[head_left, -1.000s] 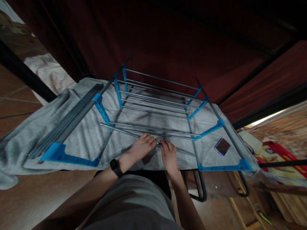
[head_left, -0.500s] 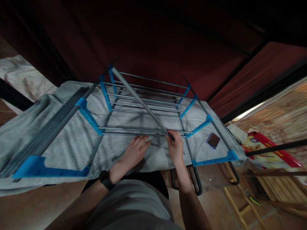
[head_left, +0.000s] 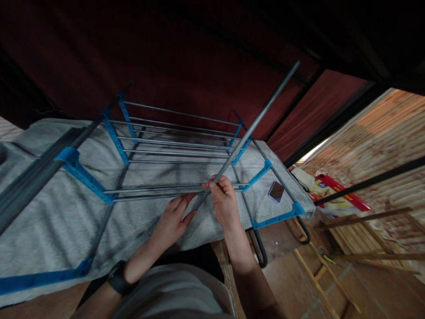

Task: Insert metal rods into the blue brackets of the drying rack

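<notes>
Right hand [head_left: 223, 200] clenched round a grey rod [head_left: 252, 126] near its lower end, rod slanting from frame centre up toward the upper right, clear of the rack [head_left: 179, 150]. Left hand [head_left: 172, 221] released, fingers spread flat on the towel [head_left: 49, 208], just beside the rod's lower tip. Likely a thin metal tube: light, stiff, smooth and a bit slippery, prone to swing at the far end when held so low. Better gripped nearer the middle, or steadied with both hands, one at each third. Not fragile, though apt to clatter against the rack's rails.

Below, a grey towel spread over a table, soft and slightly wrinkled, good for stopping rods rolling. On it a drying rack with blue plastic joints, more grey rods [head_left: 29, 173] bundled at the left edge, a phone [head_left: 276, 191] at right. Dim room, dark red curtain [head_left: 149, 57] behind, wooden frames [head_left: 332, 274] on the floor at lower right.
</notes>
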A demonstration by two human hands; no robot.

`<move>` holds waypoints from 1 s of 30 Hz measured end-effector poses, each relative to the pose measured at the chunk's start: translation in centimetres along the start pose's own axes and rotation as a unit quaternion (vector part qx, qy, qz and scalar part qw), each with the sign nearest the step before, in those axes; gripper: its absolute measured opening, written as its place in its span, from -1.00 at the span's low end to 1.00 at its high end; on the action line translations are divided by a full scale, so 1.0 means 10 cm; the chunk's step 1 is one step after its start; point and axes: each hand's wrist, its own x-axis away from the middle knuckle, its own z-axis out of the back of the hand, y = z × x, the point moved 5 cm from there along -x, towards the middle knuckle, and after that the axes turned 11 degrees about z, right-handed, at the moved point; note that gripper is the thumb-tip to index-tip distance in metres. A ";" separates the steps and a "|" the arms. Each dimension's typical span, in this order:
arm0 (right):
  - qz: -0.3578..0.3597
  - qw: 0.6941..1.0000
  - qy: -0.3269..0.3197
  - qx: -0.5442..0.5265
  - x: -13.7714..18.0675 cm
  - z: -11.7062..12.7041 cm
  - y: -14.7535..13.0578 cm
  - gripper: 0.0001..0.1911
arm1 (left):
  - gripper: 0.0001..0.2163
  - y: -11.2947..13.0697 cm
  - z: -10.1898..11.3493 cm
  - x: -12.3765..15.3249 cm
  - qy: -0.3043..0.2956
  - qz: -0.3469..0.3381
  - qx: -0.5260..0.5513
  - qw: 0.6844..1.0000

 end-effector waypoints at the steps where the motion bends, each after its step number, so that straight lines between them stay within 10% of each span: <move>1: -0.012 1.000 0.002 -0.007 0.04 -0.01 0.05 -0.71 | -0.59 -0.05 -0.01 0.02 -0.005 0.002 -0.006 1.000; 9: -0.021 0.997 0.042 -0.056 0.01 0.06 0.13 -0.75 | -0.61 -0.20 -0.08 0.19 -0.088 0.034 -0.030 0.995; 17: -0.043 0.997 0.055 -0.041 -0.04 0.16 0.13 -0.72 | -0.60 -0.39 0.08 0.14 -0.014 0.088 -0.041 0.995; 30: -0.105 0.975 0.192 -0.024 -0.10 0.97 0.50 -0.75 | -0.62 -1.17 0.47 0.38 0.006 0.139 -0.170 0.976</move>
